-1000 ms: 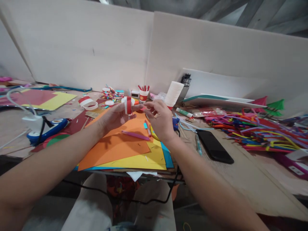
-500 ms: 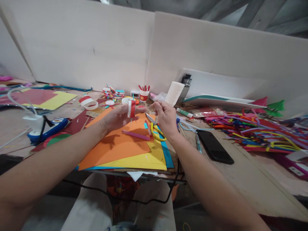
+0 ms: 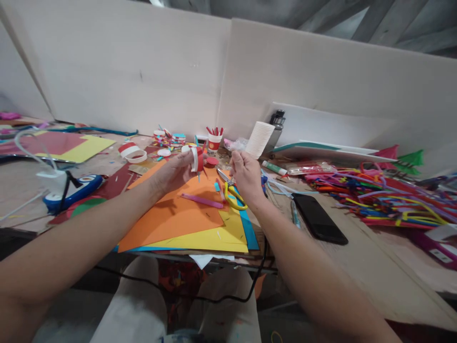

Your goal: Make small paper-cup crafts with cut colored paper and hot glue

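Note:
My left hand [image 3: 173,172] is closed round a small white paper ring with a red band [image 3: 196,158], held upright above the orange sheet [image 3: 174,212]. My right hand [image 3: 244,175] hovers to its right, fingers pinched together on something too small to make out. Just under the right hand lie yellow-handled scissors [image 3: 233,196] and a pink strip [image 3: 202,200] on the stacked coloured paper.
A black phone [image 3: 318,218] lies right of the paper. Pipe cleaners [image 3: 378,193] are heaped at far right. A stack of white cups [image 3: 259,139], a red cup [image 3: 213,141], paper rings [image 3: 132,152] and a blue tool [image 3: 73,189] stand about. White boards wall the back.
My right hand lifted off the scissors area and closed into a pinch. My left hand tilted the ring and shifted it slightly right.

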A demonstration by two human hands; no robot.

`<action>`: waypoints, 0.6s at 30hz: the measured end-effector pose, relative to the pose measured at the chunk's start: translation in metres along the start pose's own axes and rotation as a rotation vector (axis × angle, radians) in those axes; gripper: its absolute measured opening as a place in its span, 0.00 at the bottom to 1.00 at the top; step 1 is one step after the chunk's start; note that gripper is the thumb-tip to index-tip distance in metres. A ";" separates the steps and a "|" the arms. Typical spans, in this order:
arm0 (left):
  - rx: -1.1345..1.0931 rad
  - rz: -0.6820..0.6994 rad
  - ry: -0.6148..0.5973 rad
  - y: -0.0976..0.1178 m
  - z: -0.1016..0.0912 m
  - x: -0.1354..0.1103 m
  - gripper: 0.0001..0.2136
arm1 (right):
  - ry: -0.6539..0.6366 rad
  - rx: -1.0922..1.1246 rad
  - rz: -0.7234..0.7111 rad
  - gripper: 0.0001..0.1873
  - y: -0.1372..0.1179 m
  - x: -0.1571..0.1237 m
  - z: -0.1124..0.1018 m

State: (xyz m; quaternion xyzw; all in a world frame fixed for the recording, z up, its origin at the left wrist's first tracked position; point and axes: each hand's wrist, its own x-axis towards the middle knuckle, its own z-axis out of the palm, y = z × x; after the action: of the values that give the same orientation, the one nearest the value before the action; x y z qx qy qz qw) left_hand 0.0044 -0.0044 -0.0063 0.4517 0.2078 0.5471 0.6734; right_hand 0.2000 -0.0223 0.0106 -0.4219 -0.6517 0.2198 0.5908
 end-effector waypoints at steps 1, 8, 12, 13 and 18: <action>-0.009 0.011 0.041 -0.001 -0.002 0.002 0.07 | -0.013 0.007 0.003 0.24 -0.002 -0.001 0.000; -0.044 0.061 0.176 -0.005 -0.012 0.013 0.10 | -0.048 0.067 -0.033 0.05 -0.006 -0.005 0.007; -0.049 0.082 0.247 -0.004 -0.011 0.014 0.09 | -0.116 0.196 0.051 0.05 -0.003 -0.004 0.007; -0.055 0.085 0.264 -0.004 -0.011 0.014 0.08 | -0.120 0.222 0.071 0.05 -0.003 -0.004 0.006; -0.045 0.079 0.311 -0.004 -0.013 0.015 0.07 | -0.098 0.246 0.162 0.06 -0.006 -0.001 0.003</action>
State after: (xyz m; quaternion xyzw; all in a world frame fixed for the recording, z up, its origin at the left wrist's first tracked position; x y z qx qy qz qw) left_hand 0.0012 0.0143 -0.0133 0.3542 0.2794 0.6412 0.6208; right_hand 0.1948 -0.0260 0.0140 -0.3862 -0.6116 0.3651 0.5861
